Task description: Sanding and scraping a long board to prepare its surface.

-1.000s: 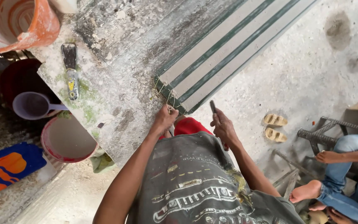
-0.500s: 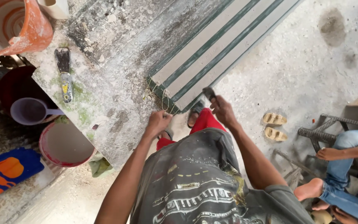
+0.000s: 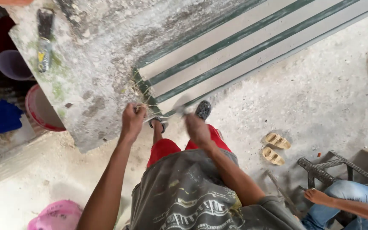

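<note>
The person stands at the near edge of a rough grey concrete worktop (image 3: 103, 64), on which lies a long bundle of cream and dark green striped moulding strips (image 3: 235, 47) that runs away toward two o'clock. The near end of the bundle sits close to the edge of the worktop, at about twelve o'clock from the body, and thin straw-coloured twine (image 3: 140, 91) is wound around this end. The left hand (image 3: 132, 120) has its grip closed on a loose piece of this twine, just at seven o'clock from the end of the bundle. The right hand (image 3: 196, 127) is blurred at five o'clock from the end; it seems to hold a small dark tool, but I cannot tell if its grip is really closed on something. The step in hand appears to be work on the twine binding at the end of the strips, either tightening or cutting, and I cannot say which. I judge that the next move calls for the left hand to hold the twine tight while the right hand comes to the binding with care, so the painted edges are not scratched. A dark-handled scraper (image 3: 44, 38) lies on the worktop at ten o'clock, well apart from both hands.
</note>
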